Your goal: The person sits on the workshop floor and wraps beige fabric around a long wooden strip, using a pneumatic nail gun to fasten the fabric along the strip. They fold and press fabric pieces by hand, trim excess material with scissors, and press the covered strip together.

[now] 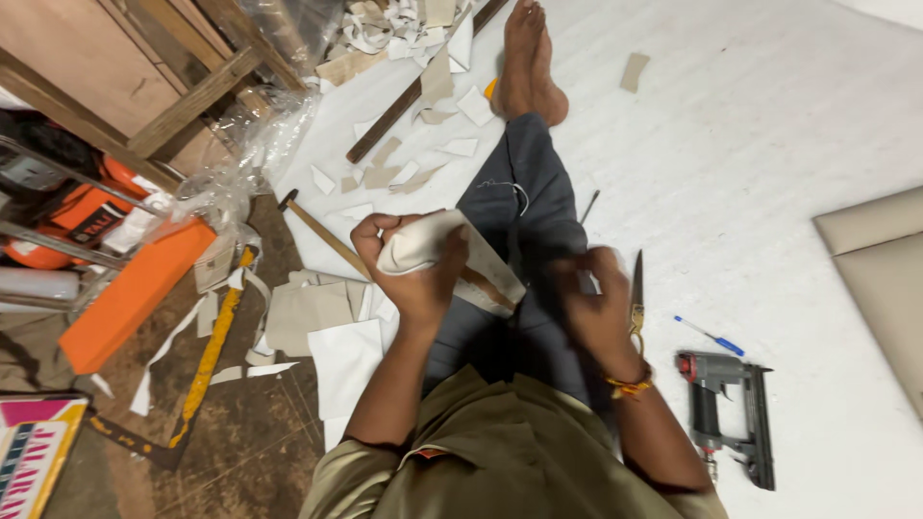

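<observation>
Step in hand: judged as wrapping, pale sheet being pulled over a small wooden piece (492,281) on the lap.
Left hand (409,264): closed grip around a roll of cream sheet material (423,242), fingers curled over its top, thumb side toward 3 o'clock.
Right hand (596,306): blurred, lay at 3 o'clock of the roll on the dark trouser leg (524,183); open or closed could not be told; orange thread band at the wrist.
Where the roll sat: over the lap at frame centre, touching the wooden piece beneath, well apart from the tools.
Next move, as judgement: called for keeping the sheet taut with the left while the right reached a tool; a slack pull would likely have wrinkled the covering.
Scissors (636,288): slim, dark, pointed toward 12 o'clock, just beside the right hand.
Staple gun (723,408): grey-black metal, boxy with a red end, at 4 o'clock on the white floor sheet (769,144).
Pen (709,336): blue and white, thin, between scissors and gun.
Hammer (322,234): wooden handle, dark head, at 9 o'clock of the left hand.
Offcuts (404,168): flat, angular, cream and tan scraps strewn toward 12 o'clock near the bare foot (529,67).
Padded panel (880,259): beige, smooth, at the 3 o'clock edge.
Orange board (130,298): flat, matte, at 9 o'clock on brown floor.
</observation>
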### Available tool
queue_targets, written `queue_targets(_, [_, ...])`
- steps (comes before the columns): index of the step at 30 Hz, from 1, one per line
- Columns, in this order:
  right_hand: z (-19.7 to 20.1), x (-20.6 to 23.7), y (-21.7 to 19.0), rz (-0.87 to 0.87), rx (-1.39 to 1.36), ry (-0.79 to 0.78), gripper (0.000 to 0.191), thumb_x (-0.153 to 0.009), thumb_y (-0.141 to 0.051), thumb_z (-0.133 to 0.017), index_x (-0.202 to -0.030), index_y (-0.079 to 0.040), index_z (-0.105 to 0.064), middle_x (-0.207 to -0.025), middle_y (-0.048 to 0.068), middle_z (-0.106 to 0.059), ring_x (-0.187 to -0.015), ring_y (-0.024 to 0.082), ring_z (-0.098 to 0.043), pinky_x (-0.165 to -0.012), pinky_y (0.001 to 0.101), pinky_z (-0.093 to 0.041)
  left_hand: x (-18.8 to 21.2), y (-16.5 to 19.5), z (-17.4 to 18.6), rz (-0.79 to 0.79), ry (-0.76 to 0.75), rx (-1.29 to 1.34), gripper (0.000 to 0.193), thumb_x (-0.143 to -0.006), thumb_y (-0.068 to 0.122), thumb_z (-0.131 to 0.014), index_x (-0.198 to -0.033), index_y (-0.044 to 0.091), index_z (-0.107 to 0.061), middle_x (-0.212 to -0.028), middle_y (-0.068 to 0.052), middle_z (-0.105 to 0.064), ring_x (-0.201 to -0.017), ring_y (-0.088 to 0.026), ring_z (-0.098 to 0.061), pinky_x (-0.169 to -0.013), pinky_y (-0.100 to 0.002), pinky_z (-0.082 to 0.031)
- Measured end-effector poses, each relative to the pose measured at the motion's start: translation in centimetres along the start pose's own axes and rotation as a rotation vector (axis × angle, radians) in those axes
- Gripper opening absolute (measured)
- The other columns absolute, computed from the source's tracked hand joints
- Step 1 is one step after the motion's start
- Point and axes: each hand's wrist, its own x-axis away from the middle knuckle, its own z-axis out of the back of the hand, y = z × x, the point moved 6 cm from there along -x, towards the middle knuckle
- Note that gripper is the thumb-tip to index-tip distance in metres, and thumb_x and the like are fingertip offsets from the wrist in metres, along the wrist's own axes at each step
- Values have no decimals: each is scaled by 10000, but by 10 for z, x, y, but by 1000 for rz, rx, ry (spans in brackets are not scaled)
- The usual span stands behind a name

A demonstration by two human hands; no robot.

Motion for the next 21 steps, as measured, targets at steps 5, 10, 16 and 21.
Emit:
queue_targets(5, [97,127,105,-424,885,121,260,-991,-211,-734,-1016,25,-627,-947,199,-632,-934,408,-602,-800,514,-488,-3,-10,-3,79,11,89,705,-812,47,-909,-1245,67,-353,-1063,-95,-610,-961,-160,-662,-831,-284,-583])
queue_targets(10, [109,221,115,-661,1268,49,573,-857,-472,-783,-1067,19,-574,-1097,283,-590,-980,482,-598,-819,588,-504,-1,-4,-7,57,-17,89,673,-820,113,-931,-1211,64,-385,-1070,-114,-634,-960,-171,-697,-834,-291,-616])
queue_targets(16, [106,229,99,-848,1292,50,654,-829,-534,-773,-1063,39,-560,-1073,272,-627,-955,483,-643,-768,598,-525,-1,8,0,11,-44,87,637,-849,153,-917,-1183,46,-384,-1043,-137,-689,-931,-180,-735,-816,-288,-638])
queue_targets(21, [108,233,96,-851,1257,-49,500,-984,-489,-711,-1023,-6,-589,-994,232,-688,-901,435,-691,-767,538,-559,-1,6,6,82,-54,124,622,-850,174,-907,-1171,22,-396,-1042,-159,-697,-933,-197,-752,-791,-301,-663])
